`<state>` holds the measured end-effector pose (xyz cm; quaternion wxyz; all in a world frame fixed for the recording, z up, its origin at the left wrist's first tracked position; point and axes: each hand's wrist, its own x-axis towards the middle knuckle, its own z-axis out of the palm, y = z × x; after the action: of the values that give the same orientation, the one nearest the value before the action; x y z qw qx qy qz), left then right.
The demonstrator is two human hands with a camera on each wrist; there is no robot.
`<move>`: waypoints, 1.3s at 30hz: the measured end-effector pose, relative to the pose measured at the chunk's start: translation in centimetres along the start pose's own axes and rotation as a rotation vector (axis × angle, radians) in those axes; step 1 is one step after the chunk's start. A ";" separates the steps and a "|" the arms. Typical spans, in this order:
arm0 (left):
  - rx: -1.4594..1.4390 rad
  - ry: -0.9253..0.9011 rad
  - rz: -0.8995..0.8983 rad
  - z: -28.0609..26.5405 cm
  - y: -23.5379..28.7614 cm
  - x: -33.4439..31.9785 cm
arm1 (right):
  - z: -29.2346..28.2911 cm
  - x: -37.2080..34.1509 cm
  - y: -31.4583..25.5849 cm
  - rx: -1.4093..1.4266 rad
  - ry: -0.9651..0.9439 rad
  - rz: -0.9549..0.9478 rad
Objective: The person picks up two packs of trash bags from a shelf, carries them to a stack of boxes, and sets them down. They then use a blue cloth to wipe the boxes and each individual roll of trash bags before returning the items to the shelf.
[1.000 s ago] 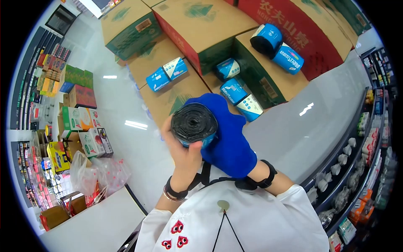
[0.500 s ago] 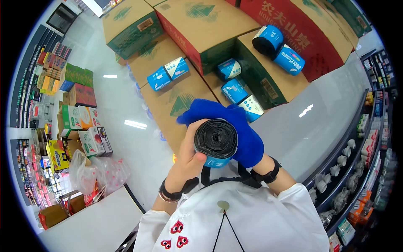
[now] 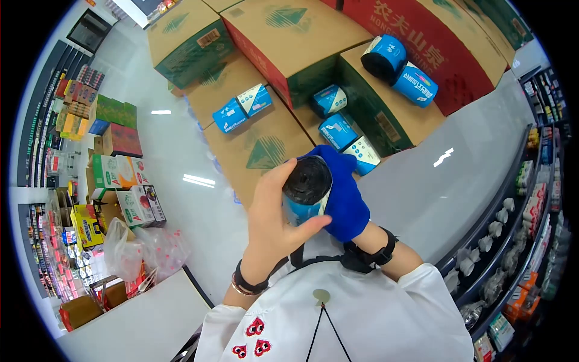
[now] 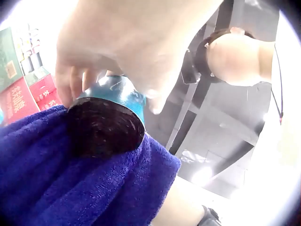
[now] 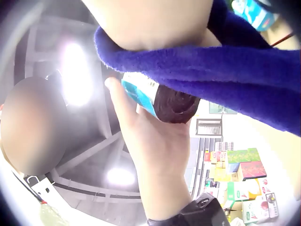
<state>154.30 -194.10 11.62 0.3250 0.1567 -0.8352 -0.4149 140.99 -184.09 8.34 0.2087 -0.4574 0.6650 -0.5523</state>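
The left hand (image 3: 270,220) grips a blue-wrapped roll (image 3: 307,181) by its side, its black coiled end up and the thumb stretched across the front. A blue cloth (image 3: 347,208) lies over the right hand and against the roll's right side; in the head view the right fingers are hidden under it. In the left wrist view, the left hand (image 4: 122,42) is around the roll (image 4: 106,127), beside folds of cloth (image 4: 94,188). The right wrist view shows the right hand (image 5: 150,23) at the cloth (image 5: 202,68), the roll's black end (image 5: 176,104) touching its edge.
Several similar blue rolls lie on cardboard cartons: a pair (image 3: 243,108) at left, others (image 3: 339,131) in a gap between boxes, and a pair (image 3: 415,85) by a red carton (image 3: 446,60). Shelves (image 3: 512,241) line the right; a white counter (image 3: 145,320) stands lower left.
The roll moved right and toward the body, then slightly up and tilted, showing more of its blue side. The left thumb has stretched out; the cloth has shifted along the roll's right side.
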 end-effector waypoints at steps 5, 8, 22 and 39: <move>-0.543 0.198 -0.313 -1.0 -1.8 -1.1 | -0.1 0.9 1.5 -0.154 0.056 0.018; -0.711 0.366 -0.270 -1.4 -1.5 -0.8 | -1.2 1.5 -0.2 -0.210 -0.006 -0.018; -0.240 0.390 -0.061 -0.6 -6.8 6.8 | -3.7 2.9 -1.6 -0.058 -0.103 -0.167; -0.016 0.048 0.063 4.2 -12.8 20.2 | -3.3 1.8 0.7 -0.169 -0.136 -0.103</move>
<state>136.42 -210.13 7.96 0.3591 0.1374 -0.8284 -0.4073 137.24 -183.86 9.13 0.1851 -0.5434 0.6691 -0.4719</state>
